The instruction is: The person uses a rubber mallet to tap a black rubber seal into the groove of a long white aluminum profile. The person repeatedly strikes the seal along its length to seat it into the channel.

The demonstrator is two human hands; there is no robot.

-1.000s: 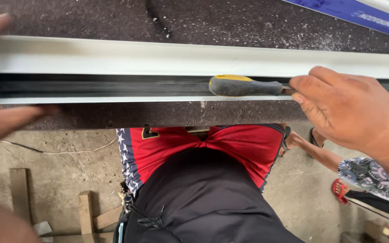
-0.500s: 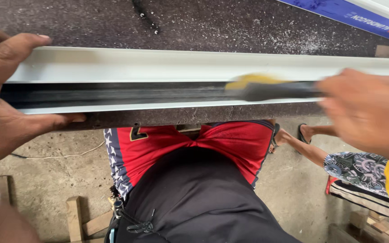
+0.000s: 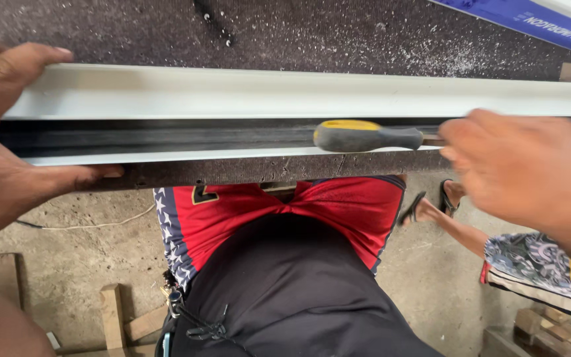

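A long white aluminium profile (image 3: 246, 92) with a black channel lies across the front edge of a dark workbench (image 3: 133, 30). My left hand (image 3: 8, 142) grips its left end, fingers over the top and thumb under the front lip. A screwdriver (image 3: 365, 135) with a grey and yellow handle rests in the channel, its shaft pointing right. My right hand (image 3: 530, 175) is blurred, palm down, fingertips at the shaft. Whether it holds the shaft cannot be made out.
Metal shavings (image 3: 497, 63) dust the bench top, and a blue and white strip (image 3: 530, 16) lies at the far right. Below are a concrete floor (image 3: 67, 258), a thin cable (image 3: 87, 223), wooden offcuts (image 3: 117, 317), and another person's sandalled foot (image 3: 431, 205) and patterned shorts (image 3: 530, 264).
My left hand came in from the left and closed on the profile's end. My right hand shifted along the screwdriver's shaft and is blurred. The view tilted slightly.
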